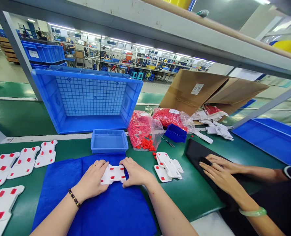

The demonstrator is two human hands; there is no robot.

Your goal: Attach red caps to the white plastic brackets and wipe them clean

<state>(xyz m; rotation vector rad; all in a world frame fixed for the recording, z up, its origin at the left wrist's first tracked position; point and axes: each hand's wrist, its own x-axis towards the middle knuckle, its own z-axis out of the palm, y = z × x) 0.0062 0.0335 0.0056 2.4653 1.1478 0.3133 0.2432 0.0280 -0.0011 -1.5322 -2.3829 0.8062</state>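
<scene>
Between my two hands lies a white plastic plate (113, 174) with several red pads on it, resting on a blue cloth (116, 209). My left hand (93, 178) grips its left end, fingers over the far edge and thumb at the near side. Around the right end, my right hand (135, 173) is closed in the same way. Just beyond the cloth stands a small light-blue tray (109, 141). To the right is a small pile of similar white plates (168, 166), with a few red bits beside it.
Finished-looking white plates (27, 160) line the left side. Behind stand a large blue crate (93, 98) on its side, bags of red pieces (144, 129), a dark-blue bin (176, 133) and a cardboard box (194, 91). At right, a co-worker's hands (219, 170) rest on black cloth (196, 150).
</scene>
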